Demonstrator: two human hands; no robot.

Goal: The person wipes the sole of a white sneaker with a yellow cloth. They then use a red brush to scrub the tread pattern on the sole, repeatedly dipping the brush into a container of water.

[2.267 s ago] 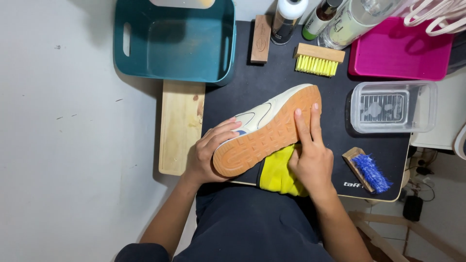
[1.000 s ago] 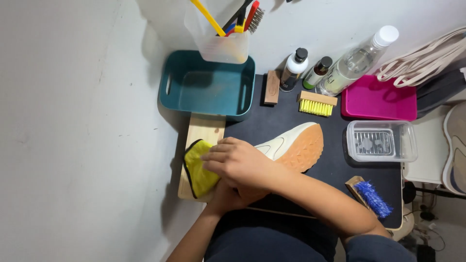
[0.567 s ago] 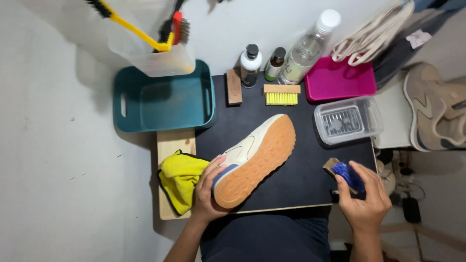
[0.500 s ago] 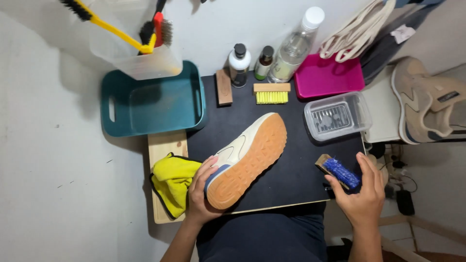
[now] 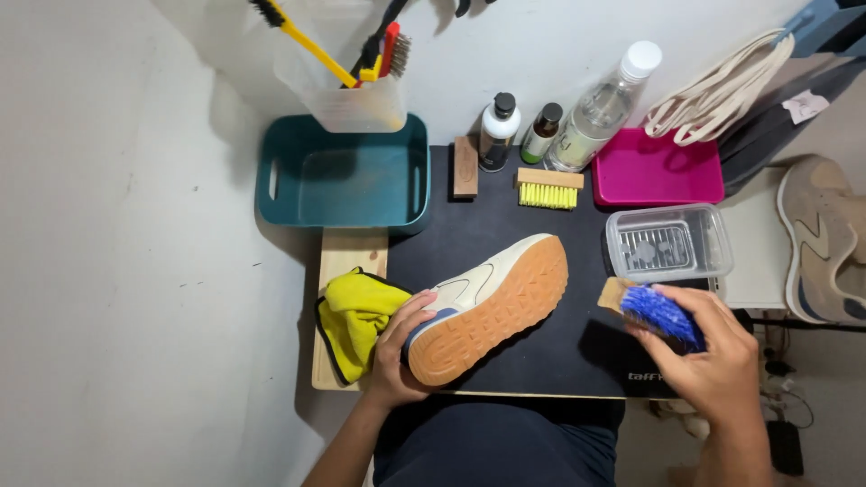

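The left hand (image 5: 397,347) wraps its fingers around the heel end of a cream sneaker (image 5: 487,307), thumb side against the upper, gripping it so the shoe lies tipped on its side on a matte black mat (image 5: 541,361). The shoe's flat, finely ribbed tan rubber sole faces up and toward the camera; its toe points away from the fingers, toward the far right. Just beside the left knuckles, on the outer side, a soft, crumpled yellow cloth (image 5: 354,316) with a dark hem sits on a pale wooden board (image 5: 347,257).

The right hand (image 5: 713,356) closes over a wooden-backed brush (image 5: 651,308) with dense blue bristles, fingers curled on top of it, holding it just above the mat's right edge, well apart from the shoe.

Just beyond the right fingertips stands a clear plastic box (image 5: 669,242) with a ridged insert inside. Beyond that lies a shallow, glossy pink tray (image 5: 657,169). Beyond the left hand sits a teal plastic bin (image 5: 343,176) with handle slots. On its far rim rests a translucent tub (image 5: 347,95) holding long-handled brushes, one yellow, one red. Along the mat's far edge stand a yellow-bristled wooden brush (image 5: 548,188), a small wooden block (image 5: 465,167) and three bottles (image 5: 550,126), one clear.
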